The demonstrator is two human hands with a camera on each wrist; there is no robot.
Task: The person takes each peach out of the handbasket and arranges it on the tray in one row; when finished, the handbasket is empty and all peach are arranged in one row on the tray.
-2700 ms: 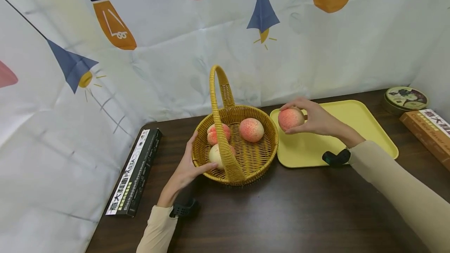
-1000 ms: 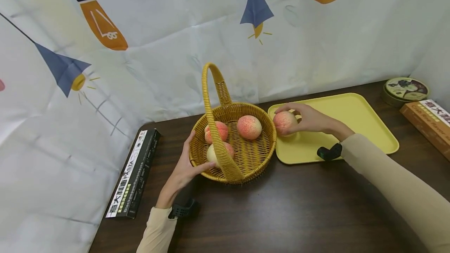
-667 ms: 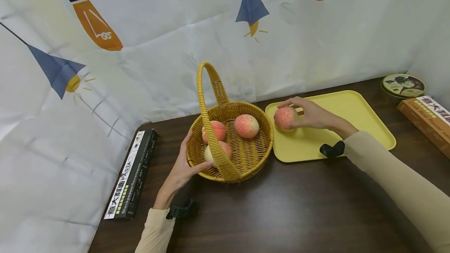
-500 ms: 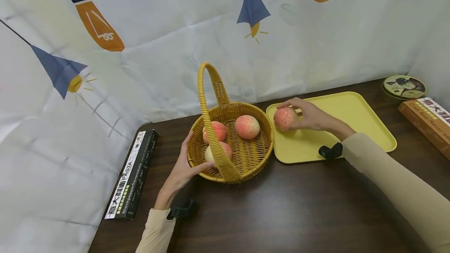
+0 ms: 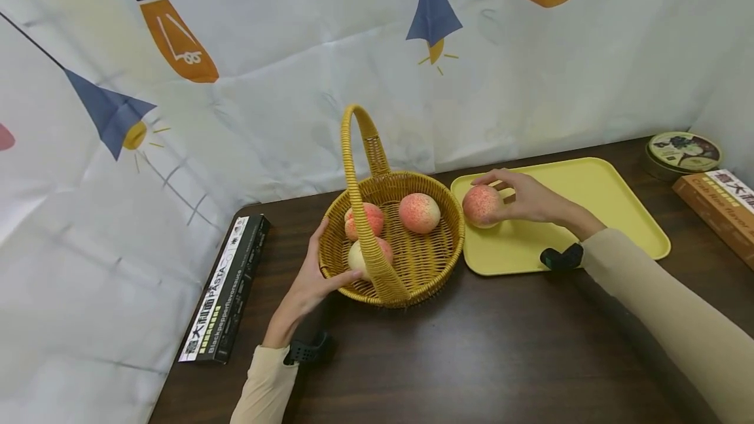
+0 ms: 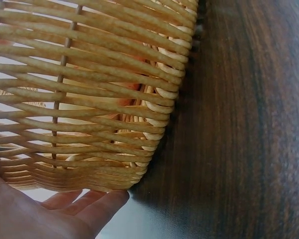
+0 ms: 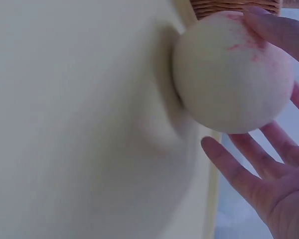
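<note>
I have a dark brown wood-grain table [image 5: 459, 358] across the head view, backed by a white fabric sheet [image 5: 277, 110] printed with orange bulbs and blue lamps; a long black cardboard pasta box [image 5: 224, 293] lies along the table's left edge; a round green tin [image 5: 685, 151] and a long brown cardboard box [image 5: 718, 208] sit at the far right. Mid-table I see a round yellow woven basket [image 5: 415, 267] with a tall arched handle, upright; inside are a pink-speckled round peach [image 5: 419, 212] to the right, a reddish creased peach [image 5: 374, 218] at back left and a cream-and-pink peach [image 5: 356, 259] at front left; the left hand [image 5: 307, 283] grips the rim, thumb over it, fingers outside. Just right of the basket is a flat yellow rectangular tray [image 5: 595, 188]; a fourth peach, pink and round [image 5: 480, 207], is at its left end, held by the right hand [image 5: 527, 201], thumb and fingers curved round it, one fingertip clear in my right wrist view; I cannot tell whether the tray bears its weight.
</note>
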